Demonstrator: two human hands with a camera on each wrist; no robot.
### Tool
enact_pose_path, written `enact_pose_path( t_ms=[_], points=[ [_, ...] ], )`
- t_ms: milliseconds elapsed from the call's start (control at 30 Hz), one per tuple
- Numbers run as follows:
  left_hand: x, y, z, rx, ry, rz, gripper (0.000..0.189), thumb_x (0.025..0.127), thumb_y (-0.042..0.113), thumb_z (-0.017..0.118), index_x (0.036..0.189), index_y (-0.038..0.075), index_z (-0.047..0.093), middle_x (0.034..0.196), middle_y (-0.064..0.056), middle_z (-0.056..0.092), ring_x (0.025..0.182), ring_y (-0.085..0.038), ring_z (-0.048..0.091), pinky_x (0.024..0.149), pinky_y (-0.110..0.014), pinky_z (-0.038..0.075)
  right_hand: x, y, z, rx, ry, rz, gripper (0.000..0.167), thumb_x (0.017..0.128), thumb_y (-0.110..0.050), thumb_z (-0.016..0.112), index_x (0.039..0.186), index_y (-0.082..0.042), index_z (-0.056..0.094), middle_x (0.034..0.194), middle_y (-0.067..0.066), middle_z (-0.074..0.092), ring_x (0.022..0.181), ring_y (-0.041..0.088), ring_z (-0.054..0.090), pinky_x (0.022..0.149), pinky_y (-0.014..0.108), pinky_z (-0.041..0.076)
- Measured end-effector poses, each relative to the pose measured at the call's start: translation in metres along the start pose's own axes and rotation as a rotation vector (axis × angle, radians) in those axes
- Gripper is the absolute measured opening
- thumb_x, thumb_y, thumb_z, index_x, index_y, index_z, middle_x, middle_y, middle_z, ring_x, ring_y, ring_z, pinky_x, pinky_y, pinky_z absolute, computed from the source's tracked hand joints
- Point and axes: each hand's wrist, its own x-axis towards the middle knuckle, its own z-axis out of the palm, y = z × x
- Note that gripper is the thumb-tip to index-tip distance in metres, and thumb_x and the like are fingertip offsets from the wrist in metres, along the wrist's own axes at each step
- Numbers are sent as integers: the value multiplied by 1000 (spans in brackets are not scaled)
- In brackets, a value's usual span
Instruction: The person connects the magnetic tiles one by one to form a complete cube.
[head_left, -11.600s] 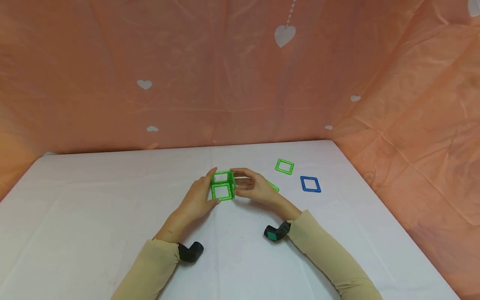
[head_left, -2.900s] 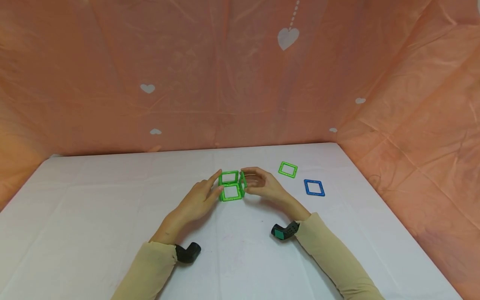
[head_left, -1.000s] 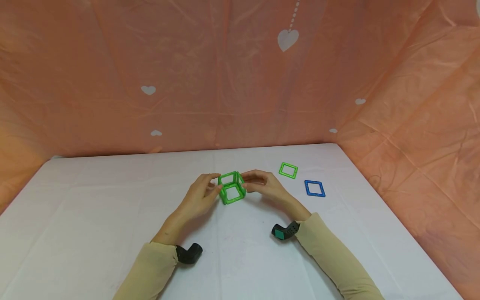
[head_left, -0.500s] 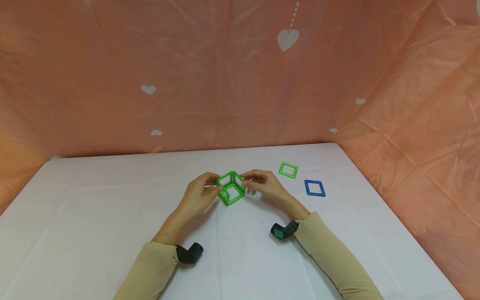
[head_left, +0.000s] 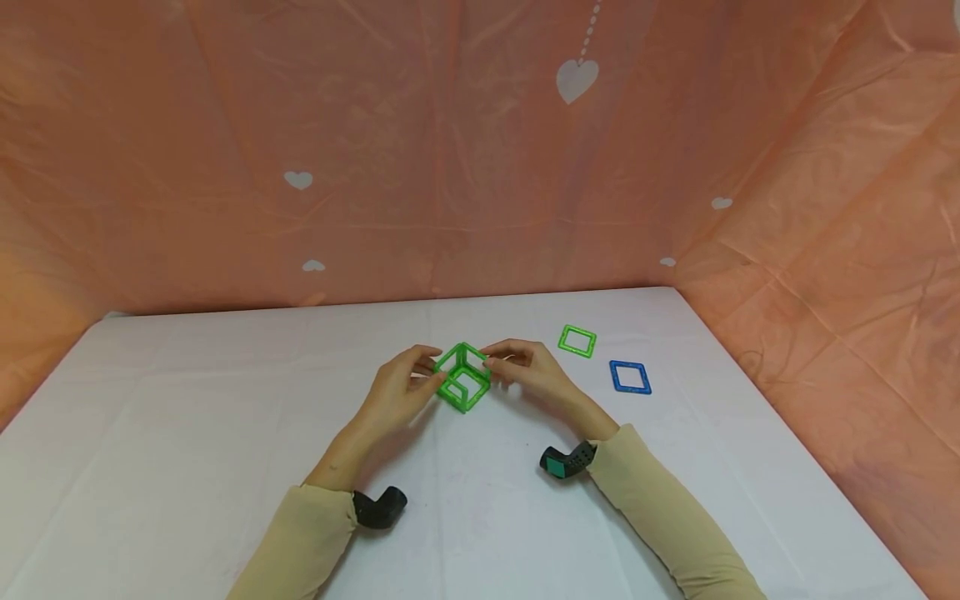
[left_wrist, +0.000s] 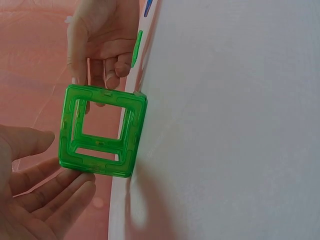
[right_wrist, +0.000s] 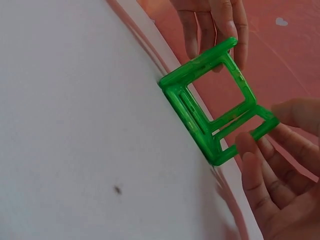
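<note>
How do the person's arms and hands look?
The left sleeve and right sleeve are plain beige and long. The left hand and right hand are bare. The left wrist camera and right wrist camera are black; the right shows a teal patch.

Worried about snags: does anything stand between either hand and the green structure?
Nothing visible does: the left hand and right hand both hold the green structure directly. The loose green square and blue square lie apart, farther right.

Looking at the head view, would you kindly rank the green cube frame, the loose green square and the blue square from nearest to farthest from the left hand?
1. Green cube frame: touching the left hand, on its right.
2. Loose green square: off to the right, toward the back.
3. Blue square: farthest right.
</note>
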Motion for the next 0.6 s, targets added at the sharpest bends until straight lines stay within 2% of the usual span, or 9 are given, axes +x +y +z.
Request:
enact_pose_path(
  t_ms=[333,600],
  points=[
    [0,0,0,2,-5,-13,35,90,5,63,121,-7,56,99,-18,63,97,-31,64,84,-40,54,1,2,0,3,4,-7,29,94,-14,61,119,-1,64,104,24,68,82,16,66,73,31,53],
    [0,2,1,5,-24,-44,35,92,7,61,123,-6,56,98,-16,62,97,-30,63,85,-39,53,1,2,0,10,-10,-17,31,92,-10,62,121,1,62,113,26,64,88,22,68,76,32,54]
  ],
)
